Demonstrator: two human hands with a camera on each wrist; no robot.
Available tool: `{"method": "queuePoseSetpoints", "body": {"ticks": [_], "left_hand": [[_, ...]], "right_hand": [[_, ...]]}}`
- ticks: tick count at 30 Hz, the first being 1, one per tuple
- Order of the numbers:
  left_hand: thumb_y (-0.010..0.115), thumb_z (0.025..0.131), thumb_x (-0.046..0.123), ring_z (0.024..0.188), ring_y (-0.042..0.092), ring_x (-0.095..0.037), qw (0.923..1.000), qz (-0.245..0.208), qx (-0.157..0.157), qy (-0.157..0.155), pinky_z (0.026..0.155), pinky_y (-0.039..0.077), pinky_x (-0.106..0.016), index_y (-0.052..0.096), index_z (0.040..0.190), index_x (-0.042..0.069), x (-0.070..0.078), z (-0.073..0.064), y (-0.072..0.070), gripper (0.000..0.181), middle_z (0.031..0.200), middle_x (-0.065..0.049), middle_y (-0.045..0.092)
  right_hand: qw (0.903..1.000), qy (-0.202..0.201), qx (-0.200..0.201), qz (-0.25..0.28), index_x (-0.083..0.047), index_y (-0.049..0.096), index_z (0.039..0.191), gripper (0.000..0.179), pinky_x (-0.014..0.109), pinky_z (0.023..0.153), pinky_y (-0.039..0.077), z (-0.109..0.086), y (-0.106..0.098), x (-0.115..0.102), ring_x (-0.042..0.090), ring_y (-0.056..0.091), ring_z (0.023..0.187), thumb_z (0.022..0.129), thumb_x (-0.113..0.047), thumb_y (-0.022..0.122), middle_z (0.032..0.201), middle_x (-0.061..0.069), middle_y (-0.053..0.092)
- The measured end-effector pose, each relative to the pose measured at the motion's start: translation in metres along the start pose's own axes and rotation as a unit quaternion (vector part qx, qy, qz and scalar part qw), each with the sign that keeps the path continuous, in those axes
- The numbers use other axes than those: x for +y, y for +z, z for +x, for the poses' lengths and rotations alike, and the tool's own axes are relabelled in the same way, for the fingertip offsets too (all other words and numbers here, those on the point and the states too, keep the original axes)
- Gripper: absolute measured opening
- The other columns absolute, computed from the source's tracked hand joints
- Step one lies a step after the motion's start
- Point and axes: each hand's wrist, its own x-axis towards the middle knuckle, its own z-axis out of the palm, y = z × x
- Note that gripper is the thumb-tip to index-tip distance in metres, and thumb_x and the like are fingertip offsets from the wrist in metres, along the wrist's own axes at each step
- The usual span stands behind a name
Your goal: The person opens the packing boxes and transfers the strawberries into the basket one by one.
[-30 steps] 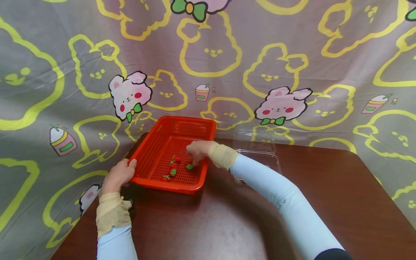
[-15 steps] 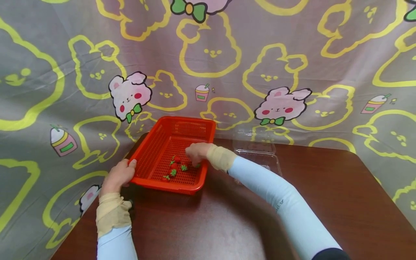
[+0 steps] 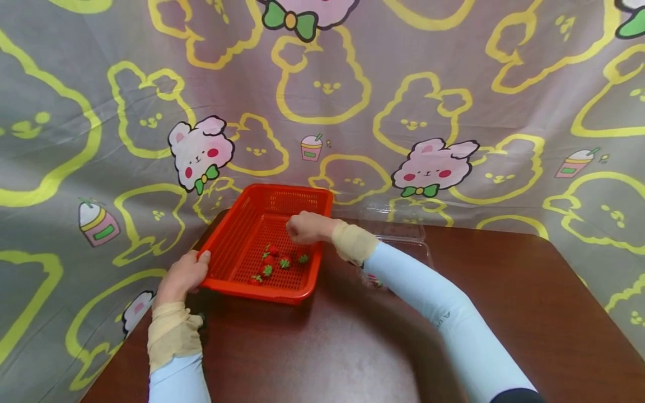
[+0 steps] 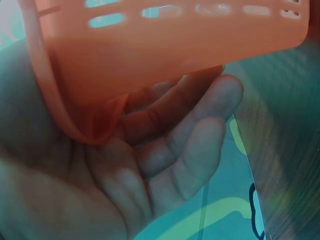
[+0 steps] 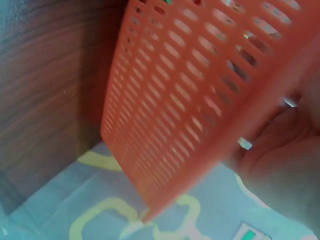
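Observation:
A red plastic basket (image 3: 262, 290) with slotted walls stands on the table, tilted in the head view. Several strawberries (image 3: 285, 262) with green leaves lie on its floor, towards the near end. My left hand (image 3: 183, 275) grips the basket's near left corner, thumb over the rim; in the left wrist view its fingers (image 4: 200, 150) curl beneath the rim. Over the basket's right side hangs my right hand (image 3: 308, 228), its fingers curled and turned away. Whether it pinches anything is hidden; the basket wall (image 5: 165, 95) blocks much of the right wrist view.
A clear plastic box (image 3: 427, 257) with its lid (image 3: 398, 230) raised stands right of the basket, partly behind my right forearm. Some red fruit (image 3: 374, 280) shows in it. The brown table (image 3: 504, 291) meets a patterned cloth (image 3: 353, 134) at the back and left.
My right hand has risen a little from the basket floor. Strawberries it partly covered now show beneath it, one of them further left. The left hand keeps its grip on the rim.

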Motion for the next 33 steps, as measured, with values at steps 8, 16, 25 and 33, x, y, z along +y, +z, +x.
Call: {"method": "queuePoseSetpoints", "body": {"ticks": [8,16,25,33], "left_hand": [[0.028,0.105,0.037,0.073,0.060,-0.029,0.9999,-0.010,0.000,0.007,0.063,0.057,-0.041,0.046,0.114,-0.006,0.001,0.000,-0.001,0.048,0.094,-0.025,0.054],[0.028,0.105,0.035,0.074,0.061,-0.030,1.0000,-0.001,-0.001,0.009,0.060,0.055,-0.037,0.046,0.113,-0.007,0.000,0.000,-0.001,0.046,0.095,-0.025,0.054],[0.028,0.105,0.037,0.079,0.061,-0.032,0.9999,-0.005,-0.012,0.004,0.061,0.056,-0.036,0.044,0.116,-0.007,-0.002,0.001,0.000,0.048,0.099,-0.026,0.053],[0.027,0.105,0.038,0.079,0.061,-0.032,0.9999,0.002,-0.011,0.005,0.060,0.055,-0.034,0.044,0.116,-0.007,-0.003,0.002,-0.001,0.049,0.098,-0.026,0.054]], "right_hand": [[0.9964,-0.013,0.078,0.028,-0.012,0.066,0.090,0.007,0.024,0.066,0.044,-0.035,-0.037,0.003,0.012,0.050,0.067,0.094,-0.015,0.061,0.078,-0.001,0.059],[0.9944,-0.022,0.103,0.011,-0.012,0.060,0.081,0.009,0.023,0.061,0.039,-0.067,-0.056,0.023,0.010,0.045,0.062,0.088,-0.008,0.058,0.070,-0.003,0.051],[0.9919,-0.006,0.125,0.024,-0.012,0.057,0.077,0.011,0.025,0.058,0.037,-0.102,-0.065,0.050,0.011,0.045,0.059,0.086,-0.008,0.062,0.064,-0.003,0.048],[0.9947,0.026,0.093,0.036,-0.012,0.062,0.080,0.008,0.027,0.060,0.043,-0.126,-0.055,0.062,0.013,0.050,0.062,0.085,-0.007,0.061,0.067,-0.003,0.055]]}}
